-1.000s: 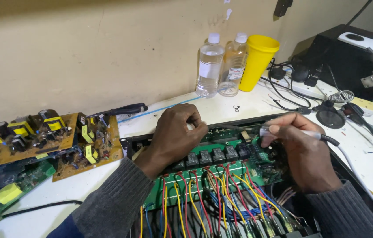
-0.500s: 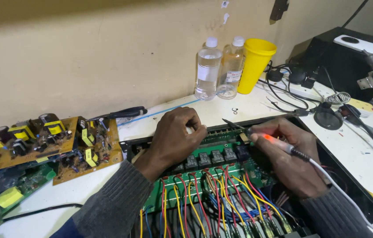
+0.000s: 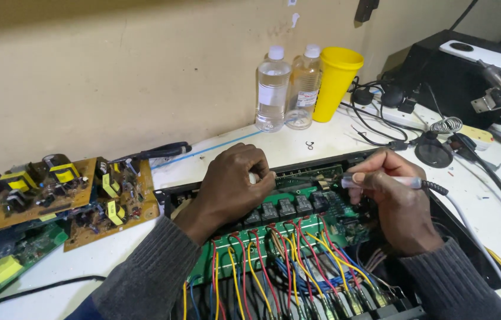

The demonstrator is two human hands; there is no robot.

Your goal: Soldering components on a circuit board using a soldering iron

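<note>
Green circuit board [image 3: 286, 237] under our hands: right hand [image 3: 395, 204] keeps a pen grip on the soldering iron [image 3: 381, 182]; left hand [image 3: 235, 184] rests fisted, grip contents unclear.

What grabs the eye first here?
The green circuit board at bottom centre, inside an open black chassis, with a tangle of red, yellow and blue wires running off its near edge. Both hands work over it: the right hand grips a soldering iron pointing left, and the left hand is curled on the board's far edge. Behind, a bright yellow cup stands by two clear bottles against the wall.
</note>
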